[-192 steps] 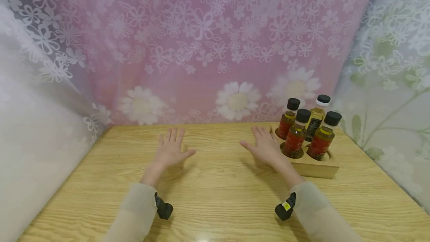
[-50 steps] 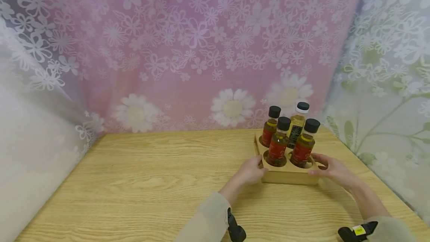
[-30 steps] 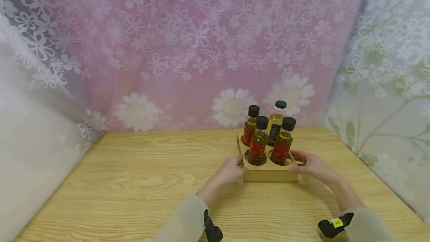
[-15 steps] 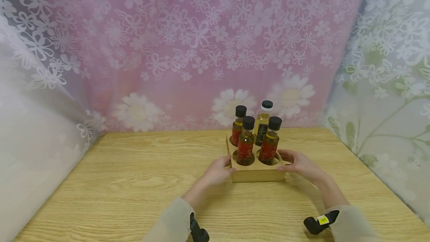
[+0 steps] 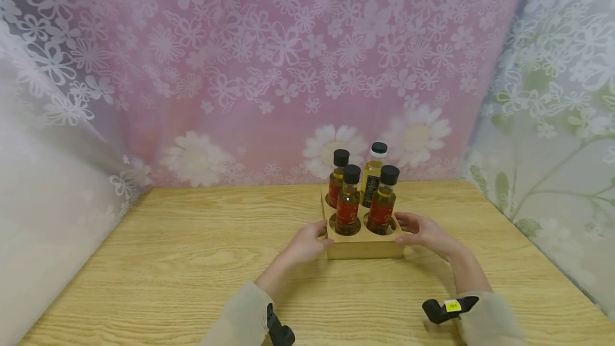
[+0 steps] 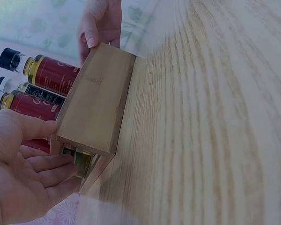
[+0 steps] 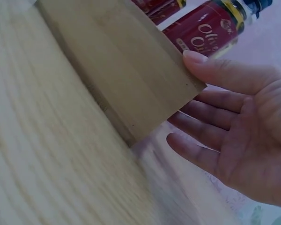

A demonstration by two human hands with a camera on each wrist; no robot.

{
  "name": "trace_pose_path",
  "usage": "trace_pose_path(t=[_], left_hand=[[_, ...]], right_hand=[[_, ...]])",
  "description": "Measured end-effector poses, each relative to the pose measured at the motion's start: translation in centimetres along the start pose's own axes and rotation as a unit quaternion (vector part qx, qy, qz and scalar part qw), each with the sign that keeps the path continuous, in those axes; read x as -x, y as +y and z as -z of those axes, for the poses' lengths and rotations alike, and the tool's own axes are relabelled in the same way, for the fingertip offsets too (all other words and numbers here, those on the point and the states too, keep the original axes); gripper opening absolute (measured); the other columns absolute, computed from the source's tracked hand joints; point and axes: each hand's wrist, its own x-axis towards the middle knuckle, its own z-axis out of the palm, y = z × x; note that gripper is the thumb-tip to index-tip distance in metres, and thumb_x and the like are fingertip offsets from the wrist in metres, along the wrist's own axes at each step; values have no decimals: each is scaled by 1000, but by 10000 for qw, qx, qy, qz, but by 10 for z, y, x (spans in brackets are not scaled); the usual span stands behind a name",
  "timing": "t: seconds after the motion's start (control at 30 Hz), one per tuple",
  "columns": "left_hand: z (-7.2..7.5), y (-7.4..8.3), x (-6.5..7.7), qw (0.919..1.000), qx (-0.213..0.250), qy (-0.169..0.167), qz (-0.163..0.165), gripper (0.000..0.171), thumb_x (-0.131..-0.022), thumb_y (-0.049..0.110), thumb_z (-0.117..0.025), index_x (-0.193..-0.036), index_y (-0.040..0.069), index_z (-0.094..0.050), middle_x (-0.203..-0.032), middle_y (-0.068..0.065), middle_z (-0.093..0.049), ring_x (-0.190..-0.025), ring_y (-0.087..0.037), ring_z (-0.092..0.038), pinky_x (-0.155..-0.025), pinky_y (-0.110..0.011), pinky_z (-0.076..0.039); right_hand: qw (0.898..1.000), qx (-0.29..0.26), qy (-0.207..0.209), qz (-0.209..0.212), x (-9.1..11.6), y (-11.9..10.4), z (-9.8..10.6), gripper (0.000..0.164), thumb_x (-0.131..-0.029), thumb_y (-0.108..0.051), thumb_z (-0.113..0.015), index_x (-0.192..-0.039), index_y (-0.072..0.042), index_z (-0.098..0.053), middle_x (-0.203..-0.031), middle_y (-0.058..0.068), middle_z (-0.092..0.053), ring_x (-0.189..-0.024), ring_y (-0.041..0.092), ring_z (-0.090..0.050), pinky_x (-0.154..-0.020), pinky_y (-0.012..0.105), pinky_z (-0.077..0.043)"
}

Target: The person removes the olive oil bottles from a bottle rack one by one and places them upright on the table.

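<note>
A wooden bottle rack (image 5: 365, 250) with round holes stands on the table, gripped at both ends. My left hand (image 5: 305, 243) holds its left front corner, thumb at the front and fingers along the side. At the opposite corner my right hand (image 5: 426, 235) does the same; the right wrist view shows its thumb on the rack's upper edge. Three dark-capped oil bottles with red labels sit upright in the rack, one front left (image 5: 347, 210), one front right (image 5: 383, 208), one behind (image 5: 336, 180). A paler yellow bottle (image 5: 372, 180) with a black label stands at the back.
The wood-grain table (image 5: 192, 260) stretches out to the left and in front of the rack. A pink flowered curtain (image 5: 269, 95) hangs along the back edge, with pale curtains (image 5: 552, 122) at the sides.
Both hands, apart and flat on the table at first, have taken hold of the rack. It has slid left with its bottles, from the right side nearer the middle; the latest shift is slight.
</note>
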Motion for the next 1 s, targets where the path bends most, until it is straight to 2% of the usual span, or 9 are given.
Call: trace_pose_path(t=[0.17,0.3,0.4,0.5,0.73,0.87,1.0], left_hand=[[3,1,-1,9998,60,32,166,61,-90,21,-61,-139,-7,-35,-132,-22,-48,-124,-34,-43,-101,-46,-34],[6,2,-2,9997,-57,126,183,55,-90,21,-61,-135,-4,-43,-129,-18,-53,-122,-32,-45,-98,-45,-38],[9,4,-5,9988,-146,469,-4,46,-91,20,-59,-129,-3,-51,-124,-15,-57,-117,-31,-50,-94,-44,-42],[11,8,-8,9961,-32,865,-158,41,-91,21,-59,-126,0,-56,-120,-12,-60,-114,-30,-52,-93,-44,-43],[10,23,-18,9888,486,1366,-344,50,-87,31,-66,-130,8,-53,-120,-9,-58,-111,-26,-52,-92,-45,-42],[7,29,-28,9857,864,1396,-392,61,-83,31,-70,-135,10,-47,-122,-9,-55,-112,-28,-51,-91,-44,-43],[2,33,-37,9846,943,1409,-429,64,-81,32,-72,-136,11,-45,-117,-7,-54,-106,-25,-52,-86,-41,-45]], right_hand=[[9997,-260,8,-3,0,2,0,76,-84,-15,-68,-140,12,-24,-139,34,-30,-125,48,-34,-98,52,-35],[9986,-516,-28,-66,1,4,-2,78,-85,-14,-68,-142,10,-21,-141,34,-28,-126,48,-33,-97,51,-37],[9980,-620,-42,-69,3,6,-2,78,-85,-14,-67,-143,9,-20,-142,34,-26,-126,49,-31,-96,49,-40],[9973,-730,-35,-58,4,8,-2,78,-85,-13,-67,-143,9,-19,-142,34,-24,-127,49,-29,-95,47,-41],[9971,-759,-60,-24,5,12,0,78,-86,-14,-66,-143,9,-19,-144,33,-21,-128,50,-26,-97,47,-39],[9976,-694,-31,-40,4,12,0,77,-86,-14,-66,-143,9,-19,-144,33,-21,-128,51,-25,-98,50,-37],[9977,-671,-31,-24,4,12,0,77,-86,-14,-66,-143,9,-20,-144,33,-22,-128,50,-25,-99,51,-35]])
